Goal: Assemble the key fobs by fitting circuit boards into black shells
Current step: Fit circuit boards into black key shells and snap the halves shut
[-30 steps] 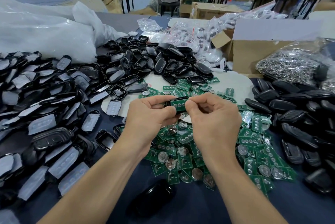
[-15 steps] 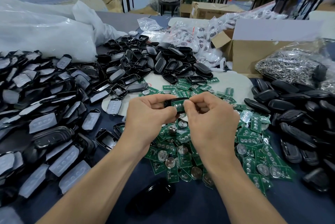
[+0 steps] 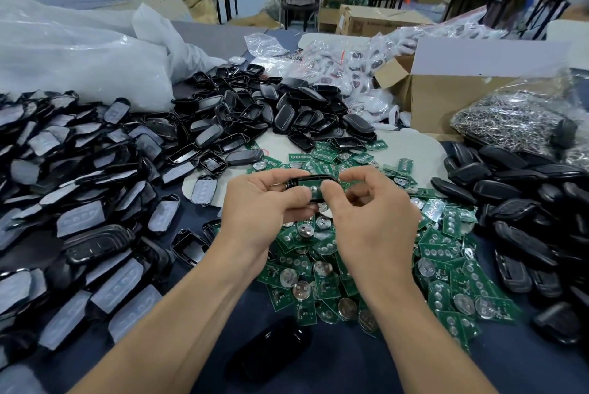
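Held in the air over the middle of the surface (image 3: 350,371), above the heap of loose boards (image 3: 446,253): one black shell (image 3: 296,181), with a green circuit board (image 3: 314,190) lying in its open face. Gripped round its left end by the left grip (image 3: 264,202); pinched narrowly at the board's right end by thumb and forefinger of the right grip (image 3: 373,221).

Likely risks:
- Board seated skewed and jammed, if pushed down at one end only.
- A cracked corner, from forcing it against the shell's rim.
- Shell slipping from so light a pinch and dropping into the heap below.

Hard to make out:
- Whether fully seated or only resting on top, being partly covered by both thumbs.
- Shell's right end, hidden behind the right fingers.
- Any clips or pegs inside, too small to tell.
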